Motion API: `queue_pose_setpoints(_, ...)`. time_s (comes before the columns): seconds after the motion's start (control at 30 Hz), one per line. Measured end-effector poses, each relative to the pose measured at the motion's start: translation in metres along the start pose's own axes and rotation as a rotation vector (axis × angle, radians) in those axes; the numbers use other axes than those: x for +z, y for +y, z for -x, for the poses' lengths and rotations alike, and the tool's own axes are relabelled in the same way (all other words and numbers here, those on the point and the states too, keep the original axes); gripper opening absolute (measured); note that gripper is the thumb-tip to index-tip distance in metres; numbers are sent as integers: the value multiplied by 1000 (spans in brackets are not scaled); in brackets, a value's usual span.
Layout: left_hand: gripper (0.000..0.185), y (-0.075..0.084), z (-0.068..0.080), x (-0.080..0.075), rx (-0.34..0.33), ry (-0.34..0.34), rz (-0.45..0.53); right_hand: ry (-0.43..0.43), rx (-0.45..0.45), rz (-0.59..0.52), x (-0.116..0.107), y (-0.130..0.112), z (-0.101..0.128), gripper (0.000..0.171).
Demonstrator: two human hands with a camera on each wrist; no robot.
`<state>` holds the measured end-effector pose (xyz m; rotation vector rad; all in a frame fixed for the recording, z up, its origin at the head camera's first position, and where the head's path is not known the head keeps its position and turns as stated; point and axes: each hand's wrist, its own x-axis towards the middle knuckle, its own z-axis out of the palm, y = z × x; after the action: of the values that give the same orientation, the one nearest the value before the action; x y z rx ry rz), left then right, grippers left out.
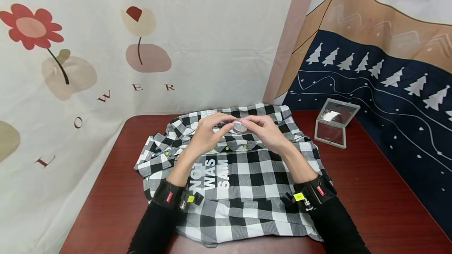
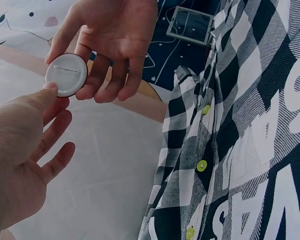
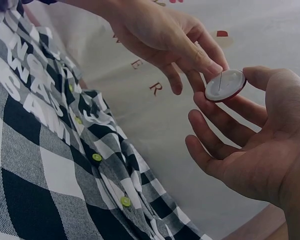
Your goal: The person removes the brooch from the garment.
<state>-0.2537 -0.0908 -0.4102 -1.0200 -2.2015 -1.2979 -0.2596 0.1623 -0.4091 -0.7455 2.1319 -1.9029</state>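
Note:
Both hands hold a round pin-back badge [image 1: 239,127] above a black-and-white checked shirt [image 1: 254,167]. The left hand [image 1: 207,131] pinches the badge's left edge between thumb and fingertips. On the opposite edge, the right hand [image 1: 267,133] pinches it with thumb and index finger, the other fingers loosely bent beneath. In the left wrist view the badge's white back [image 2: 66,82] shows a thin metal pin lying across it. The right wrist view also shows that back [image 3: 229,86], with a red rim. Yellow-green buttons [image 3: 97,157] run down the shirt's front placket.
The shirt lies spread on a dark red table [image 1: 367,195], white lettering [image 1: 209,173] printed on it. An open hinged square case [image 1: 330,133] stands at the right rear. Printed cloths hang behind, one with flowers [image 1: 31,27], one navy with white trees [image 1: 363,62].

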Motion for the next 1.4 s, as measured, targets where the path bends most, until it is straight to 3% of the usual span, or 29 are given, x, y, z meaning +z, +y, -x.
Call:
queue_pose_setpoints(0.2, 16, 1, 0, 2, 9, 20, 11, -12, -22, -53, 1, 1, 0, 38)
queue_pose_setpoints(0.47, 13, 3, 1, 2, -32, 31, 51, -14, -31, -81, 2, 0, -2, 41)
queue_pose_setpoints(0.6, 12, 4, 1, 3, -53, 62, 70, 25, -75, -61, 4, -3, -1, 42)
queue_pose_setpoints(0.83, 14, 12, 0, 1, -198, 135, 125, 170, -230, 70, 11, -12, 4, 33)
queue_pose_setpoints(1.07, 17, 21, -1, 0, -309, 168, 191, 198, -343, 108, 19, -17, 7, 41)
queue_pose_setpoints(1.4, 16, 26, -1, 1, -307, 168, 208, 258, -291, 82, 26, -16, 8, 34)
